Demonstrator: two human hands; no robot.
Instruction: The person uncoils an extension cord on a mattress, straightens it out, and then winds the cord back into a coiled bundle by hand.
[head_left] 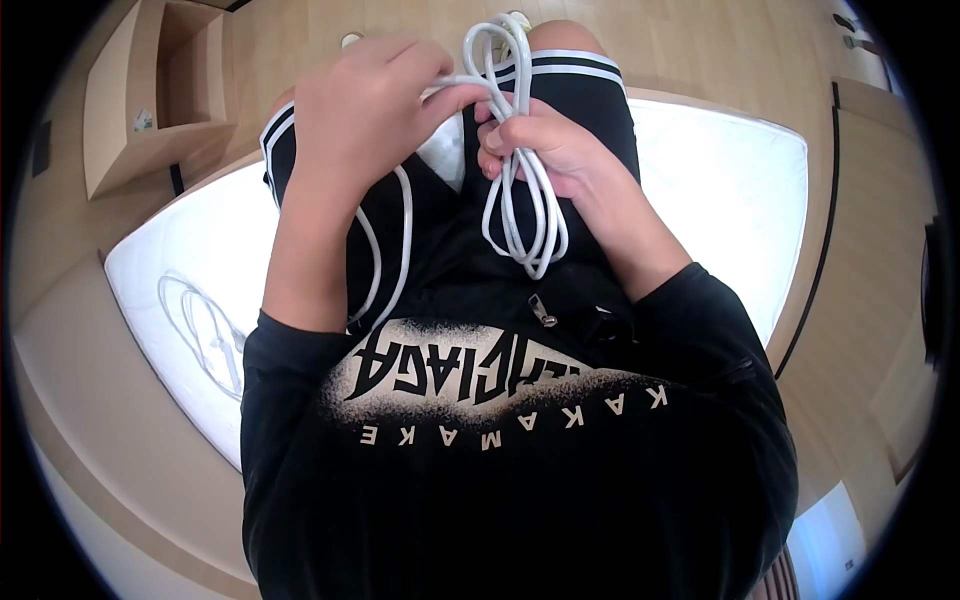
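A white cable (527, 215) is gathered into long loops in front of my lap. My right hand (540, 140) is closed round the middle of the bundle, with loops standing out above and below the fingers. My left hand (375, 105), left of the bundle, pinches a stretch of the same cable leading across to the loops. From under my left hand, two strands of cable (405, 235) hang down over my dark shorts toward my shirt. The cable's ends are not visible.
I sit on a white mattress (720, 190). Another white cable (195, 320) lies loosely looped on it at my left. A wooden cabinet (125, 110) with an open compartment stands at the upper left. Wooden floor (640, 40) stretches ahead; a wooden panel runs along the right.
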